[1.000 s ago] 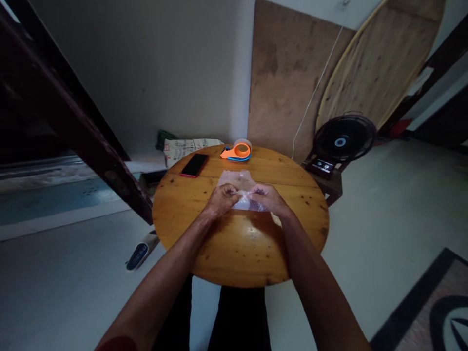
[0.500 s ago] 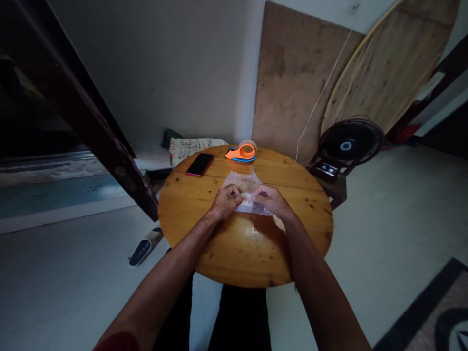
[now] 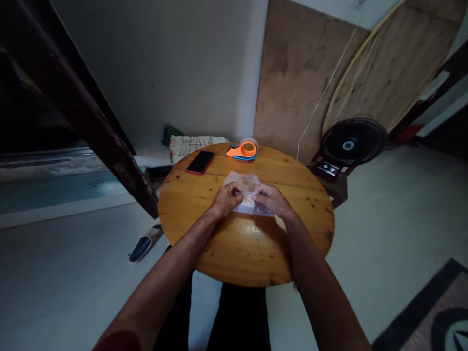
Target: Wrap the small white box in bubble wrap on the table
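Observation:
A sheet of clear bubble wrap (image 3: 261, 208) lies on the round wooden table (image 3: 241, 263), with a small pale item under or inside it that I cannot make out. My left hand (image 3: 227, 197) pinches the wrap from the left side, thumb and fingers together. From the right, my right hand (image 3: 271, 197) pinches it too, its fingertips a short way from the left ones. Beyond the wrap, near the table's far edge, sits an orange and blue tape dispenser (image 3: 244, 150) with a roll of clear tape.
A phone with a red edge (image 3: 200, 162) lies at the table's far left. Behind the table is a printed white sack (image 3: 193, 145). A black fan (image 3: 348, 145) stands on a stool at the right. One shoe (image 3: 144, 243) rests on the floor at the left.
Both hands keep their pinch on the bubble wrap, with only slight finger movement. The camera view has shifted a little; the other things stay in place.

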Tool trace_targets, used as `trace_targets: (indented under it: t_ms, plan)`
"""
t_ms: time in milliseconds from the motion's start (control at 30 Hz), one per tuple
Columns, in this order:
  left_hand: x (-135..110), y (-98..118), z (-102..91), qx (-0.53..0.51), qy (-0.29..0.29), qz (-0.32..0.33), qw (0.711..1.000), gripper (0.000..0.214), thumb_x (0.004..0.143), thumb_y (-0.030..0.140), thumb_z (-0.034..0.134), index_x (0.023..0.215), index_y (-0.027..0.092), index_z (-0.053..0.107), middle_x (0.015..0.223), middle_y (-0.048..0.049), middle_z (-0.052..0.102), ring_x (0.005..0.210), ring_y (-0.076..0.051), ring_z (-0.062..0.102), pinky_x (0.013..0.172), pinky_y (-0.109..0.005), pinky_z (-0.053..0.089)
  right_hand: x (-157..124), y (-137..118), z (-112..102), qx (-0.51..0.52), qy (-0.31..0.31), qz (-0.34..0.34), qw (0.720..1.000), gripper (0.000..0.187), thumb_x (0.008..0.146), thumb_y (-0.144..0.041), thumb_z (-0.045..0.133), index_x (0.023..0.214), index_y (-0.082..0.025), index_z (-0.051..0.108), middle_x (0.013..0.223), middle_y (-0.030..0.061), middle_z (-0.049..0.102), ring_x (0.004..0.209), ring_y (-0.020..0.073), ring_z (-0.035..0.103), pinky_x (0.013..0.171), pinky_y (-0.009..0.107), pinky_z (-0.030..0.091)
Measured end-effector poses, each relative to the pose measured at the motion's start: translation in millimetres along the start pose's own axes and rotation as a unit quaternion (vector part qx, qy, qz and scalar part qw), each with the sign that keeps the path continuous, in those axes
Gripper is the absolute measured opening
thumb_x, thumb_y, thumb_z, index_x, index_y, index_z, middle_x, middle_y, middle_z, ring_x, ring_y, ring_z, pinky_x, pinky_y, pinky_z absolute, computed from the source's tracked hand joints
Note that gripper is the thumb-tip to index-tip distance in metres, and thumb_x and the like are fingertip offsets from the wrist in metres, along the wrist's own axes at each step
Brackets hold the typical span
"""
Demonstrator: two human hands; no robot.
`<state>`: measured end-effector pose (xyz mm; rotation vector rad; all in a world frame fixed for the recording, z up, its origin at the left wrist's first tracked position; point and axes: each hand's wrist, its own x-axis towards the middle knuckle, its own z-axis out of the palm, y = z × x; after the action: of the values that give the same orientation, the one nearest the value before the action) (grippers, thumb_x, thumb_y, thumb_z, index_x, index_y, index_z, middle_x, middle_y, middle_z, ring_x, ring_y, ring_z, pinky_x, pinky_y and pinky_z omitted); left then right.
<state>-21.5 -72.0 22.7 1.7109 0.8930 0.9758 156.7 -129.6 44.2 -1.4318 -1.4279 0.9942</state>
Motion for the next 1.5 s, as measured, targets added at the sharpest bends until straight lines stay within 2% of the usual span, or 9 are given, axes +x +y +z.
trace_targets:
  t_ms: [133, 233, 533, 700, 1000, 1133, 1233, 1400, 1500]
  plan:
    - [0.2, 0.9, -2.5, -0.001, -0.004, 0.002, 1.0, 0.023, 0.067, 0.017, 0.062, 0.089, 0.015, 0.06, 0.079, 0.0018, 0.059, 0.063, -0.007, 0.049, 0.058, -0.018, 0.04, 1.2, 0.4, -2.4, -0.026, 0.02, -0.016, 0.999, 0.02, 0.069, -0.037, 0.063, 0.073, -0.018, 0.057, 0.061, -0.0038, 0.054, 0.053, 0.0099, 0.046, 0.052, 0.023, 0.035]
    - [-0.7, 2.7, -2.6, -0.007, -0.002, -0.015, 1.0, 0.02, 0.069, 0.018, 0.061, 0.089, 0.015, 0.06, 0.076, 0.0021, 0.058, 0.062, -0.007, 0.048, 0.056, -0.017, 0.039, 1.6, 0.2, -5.3, -0.05, 0.026, -0.041, 0.998, 0.017, 0.069, -0.035, 0.061, 0.071, -0.018, 0.058, 0.063, -0.0032, 0.053, 0.057, 0.0104, 0.046, 0.056, 0.024, 0.036]
    - [-0.7, 1.7, -1.5, -0.045, -0.019, -0.046, 0.998, 0.019, 0.068, 0.021, 0.061, 0.085, 0.014, 0.061, 0.064, 0.0049, 0.051, 0.052, -0.006, 0.04, 0.048, -0.018, 0.032, 3.4, 5.2, -6.5, -0.056, 0.019, -0.04, 0.997, 0.016, 0.069, -0.033, 0.06, 0.076, -0.019, 0.058, 0.064, -0.0031, 0.057, 0.058, 0.0114, 0.049, 0.058, 0.024, 0.038]
    - [-1.1, 2.3, -2.5, -0.046, -0.021, -0.054, 0.997, 0.018, 0.068, 0.021, 0.06, 0.084, 0.014, 0.061, 0.061, 0.0058, 0.048, 0.05, -0.005, 0.038, 0.047, -0.018, 0.03, 8.7, 14.5, -7.0, -0.076, 0.06, -0.089, 0.991, 0.019, 0.067, -0.031, 0.062, 0.083, -0.02, 0.059, 0.073, -0.0005, 0.064, 0.068, 0.0148, 0.056, 0.065, 0.027, 0.043]
    - [-2.2, 5.6, -2.8, -0.043, -0.029, -0.062, 0.997, 0.017, 0.068, 0.019, 0.059, 0.084, 0.014, 0.061, 0.062, 0.005, 0.05, 0.051, -0.006, 0.039, 0.047, -0.017, 0.031, 11.8, 21.5, -9.2, -0.17, 0.08, -0.105, 0.977, 0.017, 0.069, -0.024, 0.062, 0.086, -0.021, 0.062, 0.083, 0.0015, 0.065, 0.072, 0.0162, 0.057, 0.069, 0.029, 0.044]
    - [-2.4, 9.3, -3.3, -0.047, -0.027, -0.072, 0.996, 0.016, 0.067, 0.018, 0.059, 0.083, 0.014, 0.061, 0.061, 0.0052, 0.05, 0.05, -0.006, 0.039, 0.047, -0.017, 0.031, 7.2, 8.7, -5.2, -0.232, 0.06, -0.197, 0.951, 0.016, 0.073, -0.017, 0.053, 0.083, -0.021, 0.064, 0.089, 0.004, 0.062, 0.085, 0.0188, 0.057, 0.076, 0.03, 0.044]
    - [-2.0, 9.2, -3.0, -0.043, -0.03, -0.072, 0.996, 0.017, 0.067, 0.018, 0.059, 0.083, 0.014, 0.061, 0.061, 0.0057, 0.05, 0.05, -0.005, 0.039, 0.047, -0.017, 0.03, 2.6, -0.6, -0.6, -0.259, 0.035, -0.252, 0.932, 0.014, 0.076, -0.016, 0.052, 0.076, -0.02, 0.065, 0.084, 0.0052, 0.062, 0.085, 0.0198, 0.056, 0.081, 0.032, 0.042]
    - [-1.1, 7.5, -2.1, -0.052, -0.033, -0.069, 0.996, 0.018, 0.067, 0.022, 0.06, 0.084, 0.014, 0.061, 0.062, 0.0055, 0.051, 0.051, -0.006, 0.039, 0.048, -0.018, 0.032, -0.6, -4.5, 5.3, -0.292, 0.011, -0.242, 0.925, 0.011, 0.079, -0.029, 0.062, 0.081, -0.022, 0.07, 0.085, 0.0041, 0.066, 0.085, 0.0195, 0.056, 0.082, 0.032, 0.039]
    - [0.3, 11.3, -10.9, -0.014, -0.042, -0.079, 0.996, 0.024, 0.067, 0.027, 0.064, 0.086, 0.014, 0.062, 0.067, 0.003, 0.056, 0.055, -0.007, 0.045, 0.052, -0.019, 0.035, 0.4, -3.2, 6.2, -0.306, 0.005, -0.237, 0.922, 0.011, 0.077, -0.03, 0.065, 0.083, -0.022, 0.071, 0.084, 0.0032, 0.066, 0.084, 0.0188, 0.056, 0.081, 0.031, 0.038]
